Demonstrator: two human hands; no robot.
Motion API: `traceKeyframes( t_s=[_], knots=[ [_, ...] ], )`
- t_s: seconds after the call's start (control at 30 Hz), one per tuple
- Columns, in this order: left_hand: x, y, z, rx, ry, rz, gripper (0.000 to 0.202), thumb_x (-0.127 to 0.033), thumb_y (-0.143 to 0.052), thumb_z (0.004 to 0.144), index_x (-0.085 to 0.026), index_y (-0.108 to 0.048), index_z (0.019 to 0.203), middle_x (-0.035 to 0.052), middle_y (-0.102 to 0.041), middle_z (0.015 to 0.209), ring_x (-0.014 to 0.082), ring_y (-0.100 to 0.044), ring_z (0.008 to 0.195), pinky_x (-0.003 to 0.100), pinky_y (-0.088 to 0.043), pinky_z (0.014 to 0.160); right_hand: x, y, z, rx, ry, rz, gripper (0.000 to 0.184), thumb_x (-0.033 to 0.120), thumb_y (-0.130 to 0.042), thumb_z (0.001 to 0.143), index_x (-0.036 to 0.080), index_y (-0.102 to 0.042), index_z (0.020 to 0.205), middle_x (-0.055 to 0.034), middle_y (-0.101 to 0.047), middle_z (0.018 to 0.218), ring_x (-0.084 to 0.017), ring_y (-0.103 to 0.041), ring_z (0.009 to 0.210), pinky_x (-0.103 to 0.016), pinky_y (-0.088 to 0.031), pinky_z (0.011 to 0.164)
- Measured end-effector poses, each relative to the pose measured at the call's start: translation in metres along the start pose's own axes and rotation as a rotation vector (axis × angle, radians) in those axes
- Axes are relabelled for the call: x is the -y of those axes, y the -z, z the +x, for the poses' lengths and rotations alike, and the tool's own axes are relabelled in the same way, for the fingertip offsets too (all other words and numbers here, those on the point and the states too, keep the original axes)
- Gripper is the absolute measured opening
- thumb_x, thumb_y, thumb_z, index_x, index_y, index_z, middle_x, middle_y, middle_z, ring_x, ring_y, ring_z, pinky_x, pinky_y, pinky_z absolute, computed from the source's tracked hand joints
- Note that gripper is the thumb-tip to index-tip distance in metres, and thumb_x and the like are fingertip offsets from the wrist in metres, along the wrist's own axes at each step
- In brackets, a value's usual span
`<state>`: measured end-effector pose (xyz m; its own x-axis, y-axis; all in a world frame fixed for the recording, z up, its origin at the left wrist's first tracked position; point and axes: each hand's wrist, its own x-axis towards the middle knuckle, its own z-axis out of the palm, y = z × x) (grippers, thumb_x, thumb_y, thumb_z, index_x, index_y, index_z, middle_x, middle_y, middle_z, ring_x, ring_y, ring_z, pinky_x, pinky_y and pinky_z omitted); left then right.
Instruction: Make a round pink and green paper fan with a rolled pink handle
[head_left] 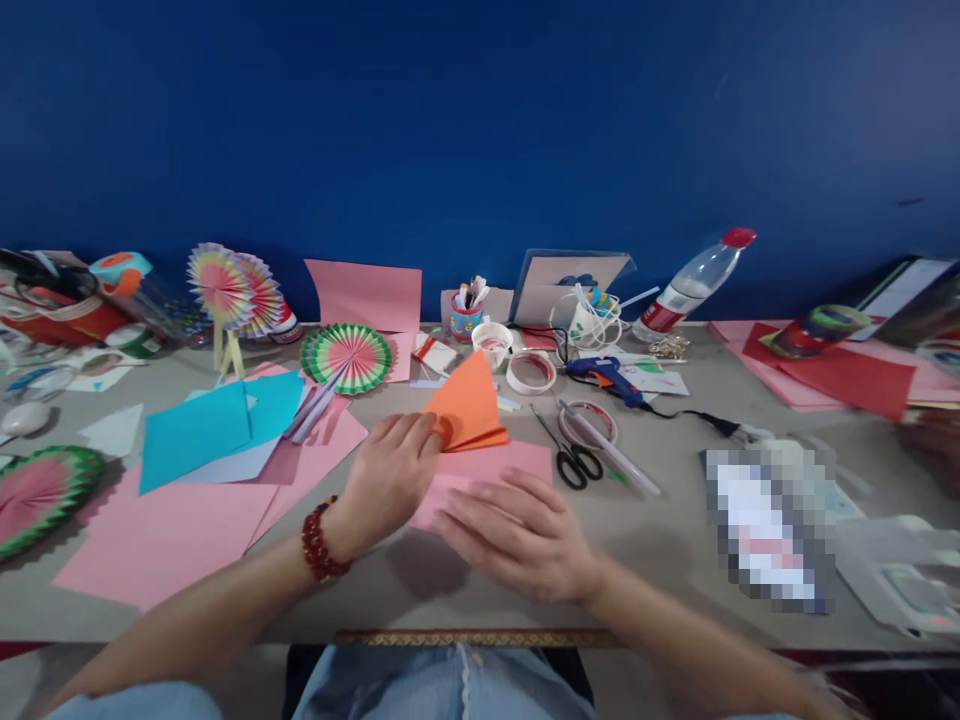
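My left hand (394, 475), with a dark red bead bracelet at the wrist, has its fingers curled around the left corner of a folded orange paper (469, 405). The orange paper stands up in a peak, its lower edge bent over. Under and in front of it is a pink paper sheet (525, 460). Across that sheet lies my right hand (521, 530), fingers stretched out and pointing left. Black-handled scissors (576, 465) rest just right of the pink sheet. To the left of my left hand are blue papers (199, 430) and more pink sheets (172, 535).
A green and pink paper rosette (349, 358) sits behind my left hand. Tape rolls (531, 372), a blue glue gun (607, 378) with its cord and a tilted bottle (690, 290) stand at the back right. A pen cup (466, 315) is near the wall.
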<state>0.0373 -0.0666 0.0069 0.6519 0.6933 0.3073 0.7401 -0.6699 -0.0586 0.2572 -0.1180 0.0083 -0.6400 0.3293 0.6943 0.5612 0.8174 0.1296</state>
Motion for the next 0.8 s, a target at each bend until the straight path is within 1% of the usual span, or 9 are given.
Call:
traceKeyframes(
  t_s=[0.07, 0.1, 0.17, 0.23, 0.3, 0.43, 0.53, 0.67, 0.8],
  knots=[
    [-0.007, -0.003, 0.003, 0.047, -0.081, 0.050, 0.027, -0.011, -0.047, 0.093, -0.011, -0.063, 0.114, 0.0176, -0.063, 0.122, 0.0318, -0.056, 0.114, 0.047, -0.044, 0.097, -0.001, -0.006, 0.000, 0.080, -0.096, -0.064, 0.033, 0.018, -0.054, 0.098, 0.029, -0.065, 0.127, 0.0025, -0.070, 0.125, -0.017, -0.058, 0.118, -0.036, -0.037, 0.113],
    [-0.011, -0.005, 0.003, 0.075, -0.111, 0.071, 0.024, -0.012, -0.048, 0.093, -0.011, -0.064, 0.112, 0.0168, -0.064, 0.119, 0.0317, -0.056, 0.113, 0.047, -0.045, 0.095, -0.002, -0.011, -0.002, 0.113, -0.153, -0.083, 0.032, 0.017, -0.053, 0.099, 0.027, -0.065, 0.127, -0.0001, -0.071, 0.122, -0.018, -0.059, 0.115, -0.037, -0.038, 0.110],
    [-0.015, -0.010, 0.000, 0.134, -0.154, 0.102, 0.019, -0.011, -0.049, 0.093, -0.011, -0.064, 0.105, 0.0151, -0.065, 0.111, 0.0303, -0.058, 0.105, 0.045, -0.047, 0.089, -0.004, -0.019, -0.010, 0.140, -0.210, -0.102, 0.026, 0.015, -0.054, 0.097, 0.021, -0.068, 0.119, -0.0041, -0.074, 0.107, -0.019, -0.062, 0.101, -0.037, -0.041, 0.100],
    [-0.016, -0.016, -0.006, 0.165, -0.182, 0.103, 0.014, -0.011, -0.050, 0.093, -0.012, -0.064, 0.099, 0.0136, -0.065, 0.106, 0.0280, -0.059, 0.098, 0.043, -0.047, 0.083, -0.007, -0.023, -0.021, 0.165, -0.212, -0.099, 0.017, 0.013, -0.058, 0.095, 0.018, -0.071, 0.105, -0.0044, -0.074, 0.092, -0.019, -0.061, 0.090, -0.036, -0.042, 0.090],
    [-0.015, -0.021, -0.013, 0.150, -0.202, 0.082, 0.011, -0.011, -0.052, 0.093, -0.013, -0.063, 0.096, 0.0118, -0.064, 0.102, 0.0256, -0.058, 0.092, 0.040, -0.047, 0.079, -0.009, -0.023, -0.032, 0.202, -0.213, -0.076, 0.014, 0.012, -0.058, 0.094, 0.017, -0.071, 0.097, -0.0048, -0.072, 0.086, -0.020, -0.059, 0.087, -0.036, -0.042, 0.084],
    [-0.016, -0.032, -0.023, 0.096, -0.203, 0.040, 0.011, -0.013, -0.052, 0.094, -0.014, -0.063, 0.097, 0.0081, -0.062, 0.091, 0.0231, -0.056, 0.082, 0.037, -0.045, 0.072, -0.008, -0.022, -0.050, 0.280, -0.235, 0.004, 0.017, 0.013, -0.056, 0.094, 0.015, -0.070, 0.104, -0.0073, -0.072, 0.091, -0.022, -0.057, 0.089, -0.038, -0.042, 0.085],
    [-0.019, -0.039, -0.026, 0.071, -0.204, 0.012, 0.011, -0.015, -0.052, 0.096, -0.014, -0.063, 0.098, 0.0066, -0.060, 0.087, 0.0228, -0.055, 0.080, 0.035, -0.044, 0.069, -0.007, -0.025, -0.058, 0.303, -0.231, 0.035, 0.017, 0.013, -0.055, 0.095, 0.014, -0.068, 0.106, -0.0078, -0.071, 0.095, -0.023, -0.056, 0.089, -0.038, -0.041, 0.087],
    [-0.018, -0.044, -0.033, 0.089, -0.215, -0.047, 0.012, -0.016, -0.052, 0.096, -0.014, -0.063, 0.102, 0.0062, -0.062, 0.088, 0.0223, -0.056, 0.081, 0.036, -0.046, 0.072, -0.009, -0.026, -0.067, 0.368, -0.240, 0.053, 0.019, 0.011, -0.050, 0.096, 0.013, -0.069, 0.100, -0.0073, -0.069, 0.087, -0.022, -0.055, 0.082, -0.036, -0.041, 0.080],
    [-0.009, -0.048, -0.047, 0.100, -0.183, -0.163, 0.014, -0.014, -0.050, 0.097, -0.015, -0.063, 0.094, 0.0074, -0.065, 0.095, 0.0212, -0.058, 0.087, 0.037, -0.048, 0.081, -0.013, -0.021, -0.072, 0.436, -0.304, 0.090, 0.020, 0.012, -0.049, 0.097, 0.015, -0.068, 0.093, -0.0073, -0.067, 0.082, -0.021, -0.055, 0.080, -0.034, -0.040, 0.078]
  ],
)
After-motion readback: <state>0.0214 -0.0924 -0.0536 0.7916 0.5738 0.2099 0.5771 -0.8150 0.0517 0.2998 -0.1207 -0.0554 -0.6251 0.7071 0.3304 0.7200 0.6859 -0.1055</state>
